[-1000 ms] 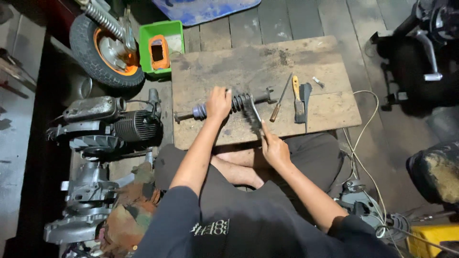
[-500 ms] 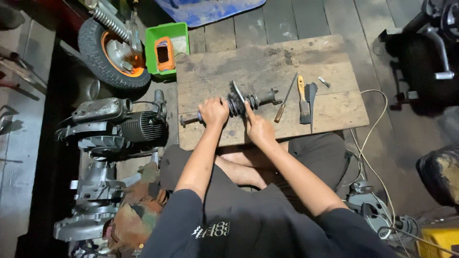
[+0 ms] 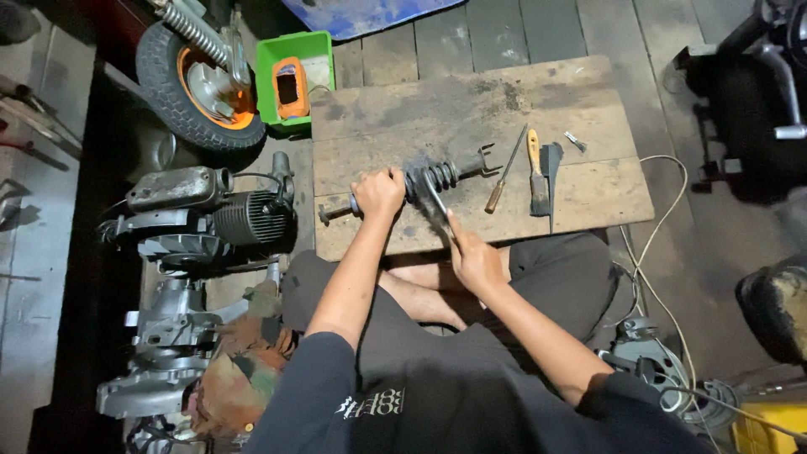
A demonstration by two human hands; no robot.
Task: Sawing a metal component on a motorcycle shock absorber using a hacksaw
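Note:
A dark shock absorber with a coil spring (image 3: 437,175) lies across a worn wooden board (image 3: 538,101) in front of me. My left hand (image 3: 378,192) is closed around its shaft, left of the spring. My right hand (image 3: 472,256) grips a slim metal tool (image 3: 435,197) whose tip rests against the spring's near side.
A screwdriver (image 3: 505,169), a yellow-handled chisel (image 3: 535,172) and a small metal clip (image 3: 575,141) lie on the board's right half. A green bin (image 3: 292,71) and an orange-rimmed wheel (image 3: 197,80) stand at the back left. An engine (image 3: 202,214) sits left; a white cable (image 3: 664,227) runs right.
My right hand pulled back toward me from the spring, still holding the tool against it. The left hand stayed on the shaft. The camera shifted slightly.

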